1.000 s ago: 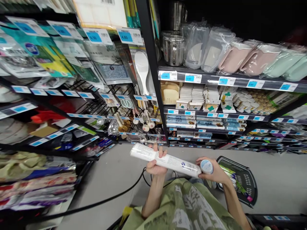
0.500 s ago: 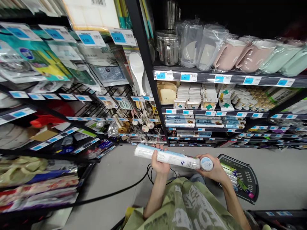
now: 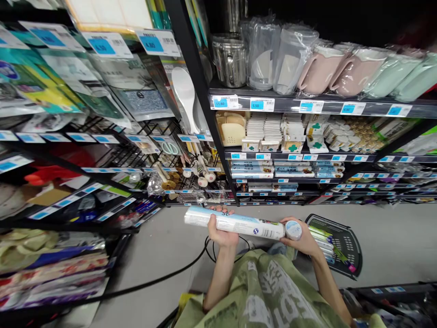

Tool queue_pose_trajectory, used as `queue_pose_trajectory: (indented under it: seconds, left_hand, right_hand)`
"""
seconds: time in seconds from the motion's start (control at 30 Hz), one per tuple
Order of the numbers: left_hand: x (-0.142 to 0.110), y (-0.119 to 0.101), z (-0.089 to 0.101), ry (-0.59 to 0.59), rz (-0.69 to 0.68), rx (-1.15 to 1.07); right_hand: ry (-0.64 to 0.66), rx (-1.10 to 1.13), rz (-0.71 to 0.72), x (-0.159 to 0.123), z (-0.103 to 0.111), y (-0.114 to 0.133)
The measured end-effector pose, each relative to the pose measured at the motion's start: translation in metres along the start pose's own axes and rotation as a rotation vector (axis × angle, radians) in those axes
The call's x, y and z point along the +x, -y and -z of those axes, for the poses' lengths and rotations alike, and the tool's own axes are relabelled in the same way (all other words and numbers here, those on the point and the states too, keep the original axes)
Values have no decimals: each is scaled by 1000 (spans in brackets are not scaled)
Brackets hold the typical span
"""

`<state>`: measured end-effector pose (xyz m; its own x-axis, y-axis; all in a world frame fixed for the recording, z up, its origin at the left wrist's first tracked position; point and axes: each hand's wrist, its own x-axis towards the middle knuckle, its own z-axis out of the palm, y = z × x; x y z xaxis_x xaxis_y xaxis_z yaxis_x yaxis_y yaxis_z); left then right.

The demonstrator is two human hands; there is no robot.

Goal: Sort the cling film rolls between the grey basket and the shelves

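A long white roll in printed wrap [image 3: 246, 224] lies nearly level in front of me, low in the head view. My left hand [image 3: 219, 229] is wrapped round its left part, fingers curled over the top. My right hand [image 3: 302, 240] cups the round end cap on the right. Just to the right of that hand, a black shopping basket [image 3: 344, 232] sits on the grey floor with several packaged items inside.
Black store shelving [image 3: 191, 77] rises ahead and to the left, hung with packets, utensils and blue price tags. The right bay carries steel canisters [image 3: 229, 61], wrapped mugs and small boxes. A black cable [image 3: 164, 278] crosses the floor by my left arm.
The roll turned from tilted down to the right to nearly level, and my left fingers closed further over it. The view drifted, sliding the shelves left.
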<state>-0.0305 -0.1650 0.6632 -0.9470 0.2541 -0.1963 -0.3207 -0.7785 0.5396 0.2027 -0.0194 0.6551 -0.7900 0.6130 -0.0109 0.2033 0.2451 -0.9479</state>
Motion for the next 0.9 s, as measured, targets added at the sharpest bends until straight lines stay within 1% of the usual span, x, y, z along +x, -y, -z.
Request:
queue_pose_trajectory:
  seconds: [0.07, 0.13, 0.2, 0.37, 0.5, 0.63, 0.9]
  left_hand:
    - [0, 0, 0, 7, 18, -35]
    - [1, -1, 2, 39, 35, -49]
    - [3, -1, 5, 67, 30, -27]
    - [10, -4, 15, 61, -3, 55]
    - [13, -8, 21, 88, -29, 103]
    - [15, -9, 22, 113, -73, 170]
    - [15, -2, 16, 80, -41, 195]
  right_hand:
    - [6, -8, 16, 1, -1, 2]
    - [9, -21, 30, 2, -2, 4]
    - [6, -32, 39, 3, -2, 6]
    - [16, -14, 46, 6, -1, 7]
    - [19, 14, 53, 13, 1, 9]
    - [28, 21, 51, 22, 7, 9]
    - [-30, 16, 64, 31, 22, -5]
